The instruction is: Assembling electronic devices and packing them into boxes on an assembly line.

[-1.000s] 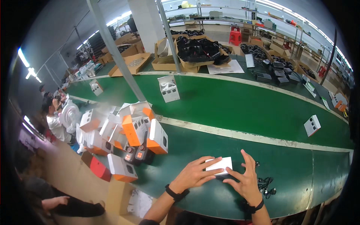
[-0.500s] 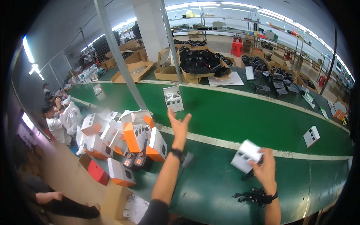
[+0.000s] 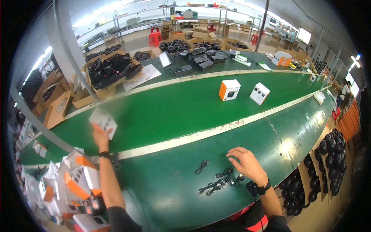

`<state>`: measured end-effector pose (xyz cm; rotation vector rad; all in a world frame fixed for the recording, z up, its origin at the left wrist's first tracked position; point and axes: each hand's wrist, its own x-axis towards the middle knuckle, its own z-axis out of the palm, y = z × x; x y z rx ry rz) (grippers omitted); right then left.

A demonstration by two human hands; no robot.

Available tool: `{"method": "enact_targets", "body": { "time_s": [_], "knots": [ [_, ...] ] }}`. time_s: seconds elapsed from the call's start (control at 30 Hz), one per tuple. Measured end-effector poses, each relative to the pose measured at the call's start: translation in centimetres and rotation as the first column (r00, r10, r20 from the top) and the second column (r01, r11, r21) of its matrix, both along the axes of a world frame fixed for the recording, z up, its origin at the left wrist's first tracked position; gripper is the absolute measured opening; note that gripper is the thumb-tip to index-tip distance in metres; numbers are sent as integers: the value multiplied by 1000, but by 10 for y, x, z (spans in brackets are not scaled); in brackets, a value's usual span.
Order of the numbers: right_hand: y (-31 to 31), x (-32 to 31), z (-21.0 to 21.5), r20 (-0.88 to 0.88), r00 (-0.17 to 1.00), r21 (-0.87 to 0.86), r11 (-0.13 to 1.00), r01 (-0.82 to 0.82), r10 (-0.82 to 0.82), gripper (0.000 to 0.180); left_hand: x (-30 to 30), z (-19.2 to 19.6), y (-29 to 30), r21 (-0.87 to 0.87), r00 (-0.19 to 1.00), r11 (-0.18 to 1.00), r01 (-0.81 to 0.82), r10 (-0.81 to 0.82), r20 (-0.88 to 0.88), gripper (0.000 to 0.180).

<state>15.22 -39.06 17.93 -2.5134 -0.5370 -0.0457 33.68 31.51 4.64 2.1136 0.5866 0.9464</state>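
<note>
My left hand [image 3: 101, 136] reaches far out over the green conveyor belt [image 3: 174, 112] and grips the lower edge of a small white box [image 3: 103, 121], which is blurred. My right hand [image 3: 246, 164] hovers close to me with its fingers spread and nothing in it. It is just above several coiled black cables [image 3: 216, 181] that lie on the near strip of the belt, its fingertips nearly touching them. A dark band sits on each wrist.
An orange-and-white box [image 3: 229, 89] and a white box [image 3: 259, 93] stand further along the belt. A heap of orange-and-white boxes [image 3: 75, 181] lies at my lower left. Cartons of black parts [image 3: 112, 69] and black trays [image 3: 201, 58] sit beyond the belt. Black round parts [image 3: 332, 154] fill a bin at the right.
The view has swung to the right. My left hand stretched forward to the white box on the belt. My right hand let go of its white box and dropped down to the cables.
</note>
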Motion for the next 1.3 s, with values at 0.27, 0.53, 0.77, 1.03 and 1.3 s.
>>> {"method": "enact_targets", "body": {
  "time_s": [0.27,0.53,0.77,1.03,1.3],
  "knots": [
    [72,-12,-37,163,904,-311,890,-334,396,38,-183,46,-239,-465,760,624,628,-620,194,79],
    [101,-30,-32,151,901,-272,893,-359,408,27,-355,48,-270,-476,756,680,558,-653,-47,93],
    [166,-115,44,-86,810,651,648,-395,580,44,-349,52,-302,-539,856,670,511,-453,248,71],
    [237,-94,2,599,713,224,779,-586,364,25,-342,44,-306,-641,846,553,532,-384,370,73],
    [221,-86,-7,584,741,40,900,-434,331,24,-340,49,-296,-612,793,522,594,-509,335,69]
  ]
}}
